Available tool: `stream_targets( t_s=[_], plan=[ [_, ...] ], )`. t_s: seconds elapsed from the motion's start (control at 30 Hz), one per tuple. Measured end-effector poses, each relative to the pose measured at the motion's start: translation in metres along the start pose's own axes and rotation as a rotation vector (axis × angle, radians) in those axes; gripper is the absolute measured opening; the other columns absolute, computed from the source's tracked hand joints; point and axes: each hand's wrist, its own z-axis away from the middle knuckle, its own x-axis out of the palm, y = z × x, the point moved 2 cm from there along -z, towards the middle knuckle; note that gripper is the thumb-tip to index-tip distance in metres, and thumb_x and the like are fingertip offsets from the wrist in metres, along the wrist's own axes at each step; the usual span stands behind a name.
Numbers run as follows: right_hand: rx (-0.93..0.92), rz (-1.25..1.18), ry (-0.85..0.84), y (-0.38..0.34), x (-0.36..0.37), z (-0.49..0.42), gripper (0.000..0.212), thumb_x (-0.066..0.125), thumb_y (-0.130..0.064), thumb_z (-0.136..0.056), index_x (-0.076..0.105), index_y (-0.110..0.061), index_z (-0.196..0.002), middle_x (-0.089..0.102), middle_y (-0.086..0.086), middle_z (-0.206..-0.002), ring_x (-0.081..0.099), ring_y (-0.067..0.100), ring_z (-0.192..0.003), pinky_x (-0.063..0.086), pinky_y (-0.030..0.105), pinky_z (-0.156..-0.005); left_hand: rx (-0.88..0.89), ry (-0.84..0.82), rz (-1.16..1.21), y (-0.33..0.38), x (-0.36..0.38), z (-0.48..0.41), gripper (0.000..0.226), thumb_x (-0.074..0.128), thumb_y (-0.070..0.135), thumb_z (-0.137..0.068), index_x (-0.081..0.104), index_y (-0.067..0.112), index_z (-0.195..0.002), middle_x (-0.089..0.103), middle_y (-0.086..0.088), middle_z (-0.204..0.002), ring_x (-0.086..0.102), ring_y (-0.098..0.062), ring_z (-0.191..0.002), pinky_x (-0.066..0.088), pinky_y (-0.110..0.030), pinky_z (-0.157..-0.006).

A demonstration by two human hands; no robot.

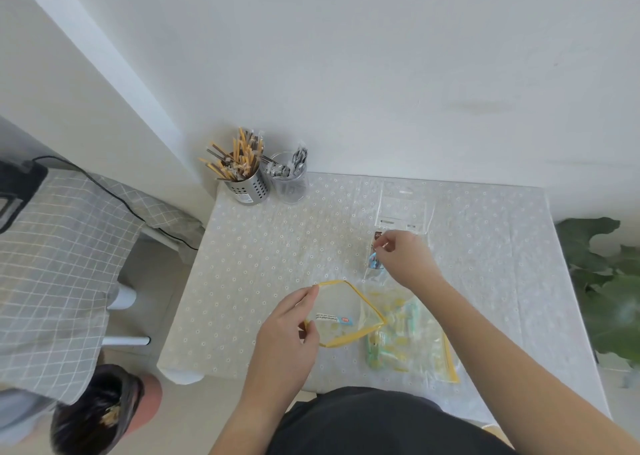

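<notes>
At the near edge of the counter (pixel 277 246) the left grip (pixel 291 326) pinched the yellow-rimmed pouch (pixel 341 302) open; just beyond, rightward, the right grip (pixel 405 257) pinched a small packet (pixel 375 258), its long axis pointing toward the pouch.

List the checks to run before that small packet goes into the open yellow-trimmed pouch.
1. Pouch mouth open: ok. The left grip holds the yellow-trimmed pouch with its rim spread wide.
2. Hold on the item: ok. The right grip pinches the small wrapped packet near its top end.
3. Packet lifted off the tablecloth: cannot tell. Its lower end may be touching.
4. Path from packet to mouth: ok. Nothing lies between them.
5. Filled pouch clear of the opening: ok. It lies to the right, not across the mouth.
6. Packet fits the mouth: ok, it looks much narrower.
</notes>
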Motion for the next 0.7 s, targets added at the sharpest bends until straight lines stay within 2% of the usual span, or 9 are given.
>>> stream_targets(
  t_s=[0.1, 0.23, 0.3, 0.37, 0.43, 0.5, 0.6, 0.67, 0.7],
  plan=[
    [-0.105, -0.134, -0.004, -0.022, -0.029, 0.039, 0.016, 0.064, -0.016, -0.09, 0.075, -0.027, -0.086, 0.064, 0.001, -0.067, 0.058, 0.012, -0.053, 0.046, 0.023, -0.052, 0.007, -0.012, -0.014, 0.003, 0.002, -0.001, 0.059, 0.061, -0.001, -0.097, 0.062, 0.028, -0.148, 0.053, 0.033, -0.141, 0.056, 0.006, -0.129, 0.056, -0.018, -0.096],
    [-0.135, -0.239, -0.322, -0.046, -0.045, 0.09, 0.015, 0.062, -0.014, -0.091, 0.076, -0.02, -0.09, 0.074, 0.003, -0.066, 0.072, 0.015, -0.058, 0.061, 0.027, -0.058, 0.014, -0.048, -0.01, 0.016, 0.005, -0.004, 0.06, 0.062, -0.001, -0.097, 0.061, 0.032, -0.148, 0.05, 0.041, -0.135, 0.059, 0.009, -0.116, 0.053, -0.011, -0.092],
    [-0.171, -0.089, -0.446, -0.048, -0.031, 0.103, 0.02, 0.058, -0.016, -0.093, 0.077, -0.02, -0.097, 0.077, 0.0, -0.075, 0.075, 0.011, -0.066, 0.063, 0.029, -0.068, 0.022, -0.072, 0.01, 0.023, 0.007, -0.004, 0.061, 0.064, 0.0, -0.097, 0.06, 0.033, -0.148, 0.048, 0.043, -0.134, 0.062, 0.005, -0.105, 0.054, -0.013, -0.088],
    [-0.23, 0.171, -0.481, -0.041, -0.008, 0.104, 0.031, 0.052, -0.016, -0.096, 0.077, -0.024, -0.112, 0.078, -0.004, -0.101, 0.074, 0.013, -0.09, 0.061, 0.032, -0.084, 0.048, -0.091, 0.028, 0.03, 0.009, -0.004, 0.061, 0.065, -0.001, -0.096, 0.061, 0.033, -0.147, 0.049, 0.043, -0.135, 0.064, 0.002, -0.1, 0.056, -0.015, -0.086],
    [-0.235, 0.384, -0.516, -0.029, 0.019, 0.095, 0.041, 0.047, -0.011, -0.1, 0.065, -0.02, -0.135, 0.066, 0.002, -0.132, 0.065, 0.021, -0.118, 0.053, 0.033, -0.098, 0.078, -0.103, 0.043, 0.036, 0.013, -0.003, 0.061, 0.064, -0.001, -0.096, 0.063, 0.033, -0.146, 0.052, 0.041, -0.137, 0.064, 0.0, -0.099, 0.055, -0.016, -0.085],
    [-0.229, 0.541, -0.564, -0.02, 0.043, 0.088, 0.043, 0.046, -0.007, -0.1, 0.057, -0.01, -0.142, 0.061, 0.009, -0.139, 0.06, 0.028, -0.125, 0.05, 0.037, -0.103, 0.1, -0.123, 0.061, 0.043, 0.015, 0.0, 0.06, 0.063, 0.0, -0.097, 0.063, 0.035, -0.146, 0.054, 0.042, -0.137, 0.064, 0.0, -0.101, 0.056, -0.017, -0.086],
    [-0.258, 0.673, -0.582, -0.012, 0.063, 0.084, 0.033, 0.047, -0.006, -0.1, 0.063, -0.002, -0.128, 0.069, 0.01, -0.107, 0.066, 0.029, -0.1, 0.053, 0.035, -0.091, 0.137, -0.165, 0.077, 0.051, 0.018, 0.006, 0.06, 0.061, 0.001, -0.098, 0.064, 0.038, -0.145, 0.05, 0.046, -0.137, 0.064, -0.001, -0.107, 0.057, -0.02, -0.088],
    [-0.285, 0.728, -0.578, -0.006, 0.069, 0.084, 0.026, 0.048, -0.006, -0.101, 0.066, 0.0, -0.118, 0.058, 0.006, -0.084, 0.06, 0.026, -0.087, 0.048, 0.033, -0.081, 0.168, -0.19, 0.068, 0.054, 0.02, 0.012, 0.06, 0.06, 0.0, -0.098, 0.063, 0.037, -0.145, 0.049, 0.046, -0.138, 0.063, 0.0, -0.113, 0.056, -0.018, -0.089],
    [-0.294, 0.752, -0.578, -0.003, 0.071, 0.085, 0.022, 0.048, -0.006, -0.101, 0.065, -0.001, -0.114, 0.056, 0.006, -0.084, 0.059, 0.025, -0.087, 0.046, 0.033, -0.08, 0.177, -0.201, 0.063, 0.055, 0.021, 0.014, 0.06, 0.06, 0.0, -0.098, 0.063, 0.037, -0.146, 0.048, 0.047, -0.139, 0.062, 0.001, -0.114, 0.056, -0.017, -0.089]
  ],
)
